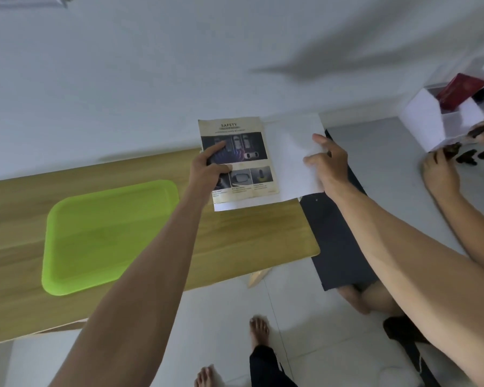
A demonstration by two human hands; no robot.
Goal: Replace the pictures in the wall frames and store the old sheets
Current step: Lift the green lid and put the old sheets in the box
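Note:
A printed sheet (243,174) headed "SAFETY", with car pictures, is held up in front of the white wall. My left hand (211,166) grips its left edge, thumb on the front. A plain white sheet (291,157) overlaps it on the right, and my right hand (329,163) holds that sheet by its right edge. Both sheets hang above the right end of a wooden table (235,241). No wall frame shows.
A lime green tray (101,238) lies on the table to the left. A dark board (338,241) stands beside the table's right end. Another person's hands (442,174) handle small dark pieces at the far right, near a white box (428,121). My bare feet stand on the tiled floor (221,317).

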